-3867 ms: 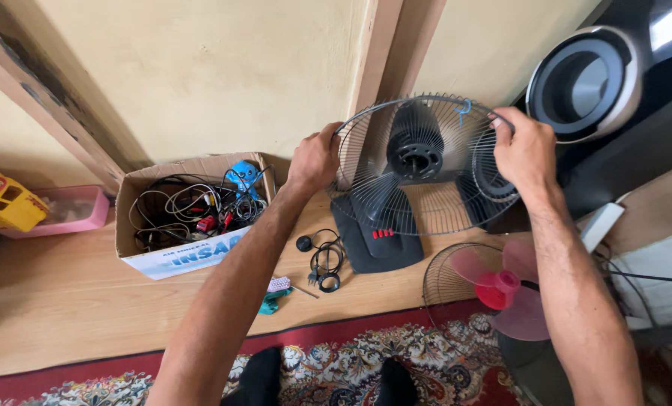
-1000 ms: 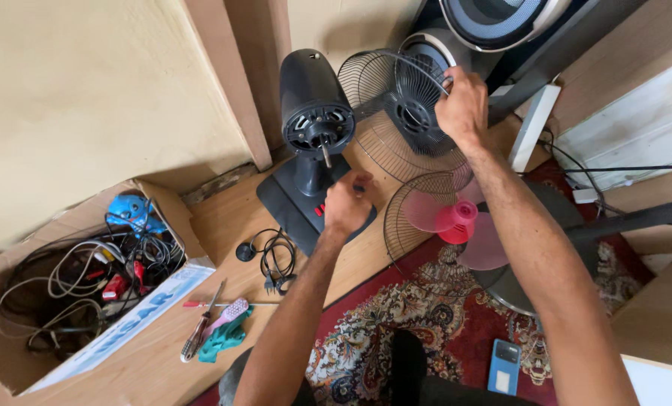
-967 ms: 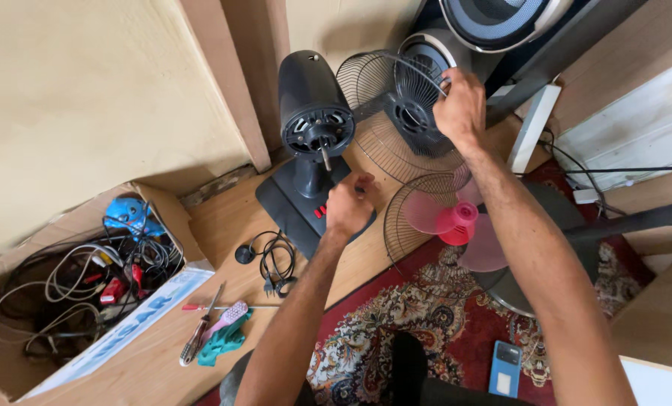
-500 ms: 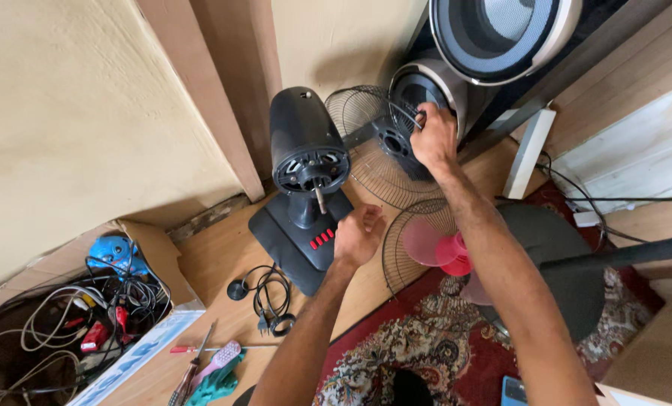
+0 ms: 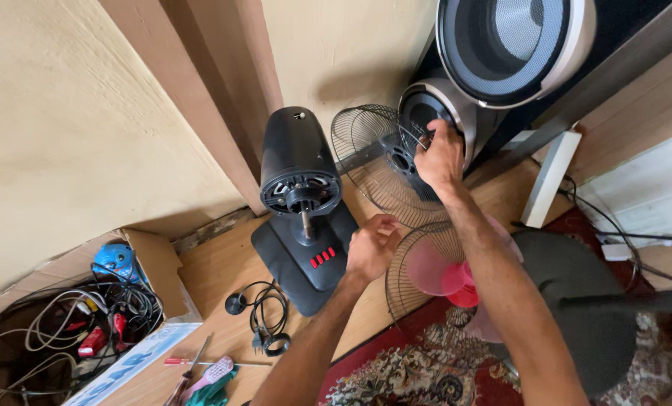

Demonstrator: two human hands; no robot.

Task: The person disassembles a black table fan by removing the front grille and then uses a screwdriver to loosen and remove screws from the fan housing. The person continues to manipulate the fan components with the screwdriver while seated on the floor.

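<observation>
- Nearest the camera, bottom left, a screwdriver (image 5: 193,362) and some green-handled pliers (image 5: 210,380) lie on the wood floor, next to a cardboard box (image 5: 167,272) stuffed with tangled wires.
- A bit further in, a coiled black cord (image 5: 264,322) sits by the fan's base.
- Near right: a pink fan blade (image 5: 450,277) lies in a wire grille (image 5: 407,271) at the rug's edge, probably parked out of the way.
- Middle: the left hand (image 5: 370,246) is loosely curled, fingers half closed, right beside the black fan base (image 5: 310,259) with its bare motor shaft. Can't tell if it's pinching anything small.
- Far right: the right hand (image 5: 440,156) is gripping the rear wire guard (image 5: 373,158), holding it upright against the speaker (image 5: 513,45).
</observation>
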